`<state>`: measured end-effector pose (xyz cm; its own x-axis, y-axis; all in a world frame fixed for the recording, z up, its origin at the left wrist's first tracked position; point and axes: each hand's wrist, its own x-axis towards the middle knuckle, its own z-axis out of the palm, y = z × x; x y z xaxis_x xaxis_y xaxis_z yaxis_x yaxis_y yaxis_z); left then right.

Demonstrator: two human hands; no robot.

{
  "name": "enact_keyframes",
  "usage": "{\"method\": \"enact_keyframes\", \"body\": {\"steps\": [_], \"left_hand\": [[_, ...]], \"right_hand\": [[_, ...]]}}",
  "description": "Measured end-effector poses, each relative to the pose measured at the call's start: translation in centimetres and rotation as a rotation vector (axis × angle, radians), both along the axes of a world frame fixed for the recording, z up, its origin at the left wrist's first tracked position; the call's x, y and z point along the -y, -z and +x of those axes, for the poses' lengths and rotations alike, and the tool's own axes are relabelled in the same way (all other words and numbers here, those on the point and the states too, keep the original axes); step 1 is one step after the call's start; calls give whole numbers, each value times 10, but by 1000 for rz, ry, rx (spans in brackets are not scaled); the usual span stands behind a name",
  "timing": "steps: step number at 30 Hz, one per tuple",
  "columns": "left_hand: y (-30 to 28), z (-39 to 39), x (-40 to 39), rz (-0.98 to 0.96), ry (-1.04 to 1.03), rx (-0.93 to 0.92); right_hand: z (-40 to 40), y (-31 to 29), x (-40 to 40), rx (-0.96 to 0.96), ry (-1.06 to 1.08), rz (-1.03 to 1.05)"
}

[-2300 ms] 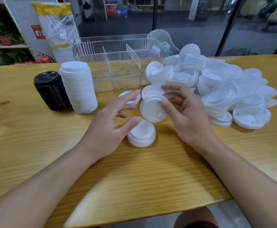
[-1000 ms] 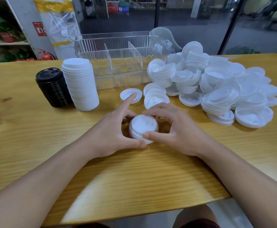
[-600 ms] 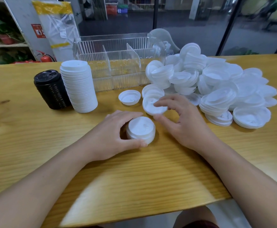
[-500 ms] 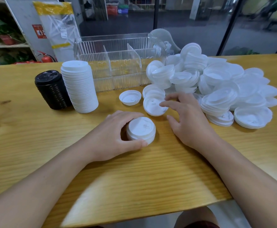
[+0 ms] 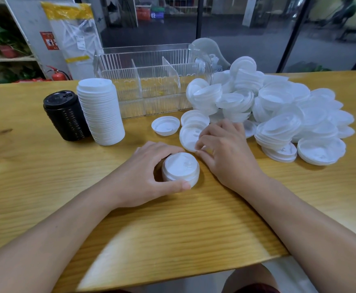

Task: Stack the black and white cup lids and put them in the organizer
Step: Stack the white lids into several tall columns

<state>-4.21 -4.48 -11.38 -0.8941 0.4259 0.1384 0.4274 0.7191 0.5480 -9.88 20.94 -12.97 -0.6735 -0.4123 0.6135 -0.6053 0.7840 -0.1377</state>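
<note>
desk (image 5: 46,187) of pale wood carries everything. clear organizer (image 5: 151,81) with upright dividers stands toward the far edge, compartments showing no lids yet. loose heap of white lids (image 5: 289,115) sprawls over the far right part, leaning against the organizer's right end, lids tilted every way. tall white stack (image 5: 101,112) and shorter black stack (image 5: 66,117) stand side by side, touching, near the far left part, both outside the organizer. short white stack (image 5: 181,169) sits mid-desk; left hand (image 5: 145,172) is curled round it, thumb on the near side, fingers behind. right hand (image 5: 225,149) has fingertips pinching the near rim of a single white lid (image 5: 188,136) lying flat just beyond the short stack. one upturned lid (image 5: 165,125) lies alone in front of the organizer.

judged step: lifting the next lid onto the short stack.

risks: thin rim may slip from a fingertip pinch and skid off; lid set down off-centre would sit crooked and jam later lids; right wrist lies near the heap, so a sweep could spill it; tall stack may topple when carried to the organizer.
</note>
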Motion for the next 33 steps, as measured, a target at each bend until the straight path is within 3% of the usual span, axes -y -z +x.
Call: {"method": "enact_keyframes", "body": {"steps": [11, 16, 25, 29, 33], "left_hand": [[1, -2, 0, 5, 6, -2], [0, -2, 0, -2, -4, 3], [2, -3, 0, 5, 7, -1], [2, -3, 0, 5, 9, -1], [3, -4, 0, 11, 4, -4]], "right_hand": [[2, 1, -8, 71, -7, -14], [-5, 5, -15, -1, 49, 9], [1, 1, -2, -9, -49, -2], [4, -3, -4, 105, -68, -130], [12, -9, -9, 304, -93, -414]]}}
